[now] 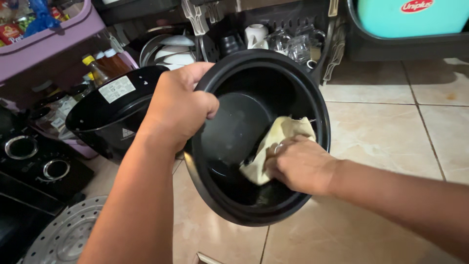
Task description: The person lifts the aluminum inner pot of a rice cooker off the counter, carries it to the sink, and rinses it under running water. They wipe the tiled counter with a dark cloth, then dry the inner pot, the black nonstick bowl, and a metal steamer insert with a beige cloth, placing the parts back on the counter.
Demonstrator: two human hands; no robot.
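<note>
Here, left hand (178,110) clenched on the rim of a black inner pot (234,132), tilted above the tiled floor (381,122), right hand (298,164) inside it, pressing a yellow cloth (276,139) against the wall, black cooker body (110,115) just behind.

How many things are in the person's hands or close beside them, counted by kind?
Black inner pot, tilted, rim gripped by the left hand: 1
Yellowish cloth, pressed inside the pot by the right hand: 1
Black cooker body: 1
Perforated metal steamer tray: 1
Total: 4
</note>
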